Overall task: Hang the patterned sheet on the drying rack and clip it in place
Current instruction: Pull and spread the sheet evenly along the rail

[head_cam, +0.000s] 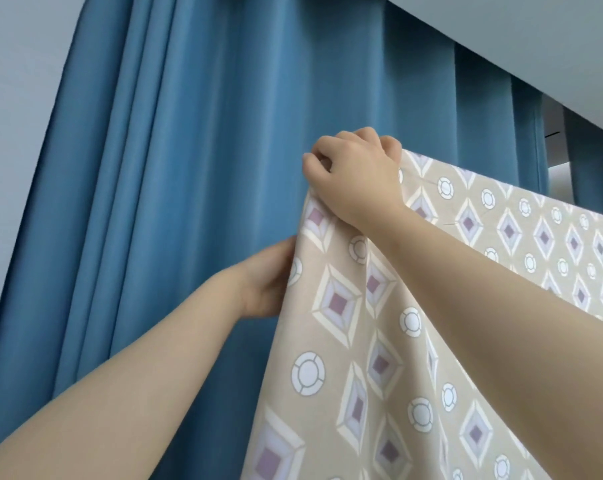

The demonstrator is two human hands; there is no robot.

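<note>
Beige patterned sheet (362, 341), clenched by right grip (355, 178) at one o'clock, left grip (269, 282) holding its edge at seven; pull taut before clipping.

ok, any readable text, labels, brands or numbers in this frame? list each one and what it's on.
None: no readable text anywhere in the head view.
The patterned sheet carries only diamond and circle motifs, no letters or digits.
The blue curtain is plain.
No tag or care label shows where the right hand and left hand hold the sheet.
</note>
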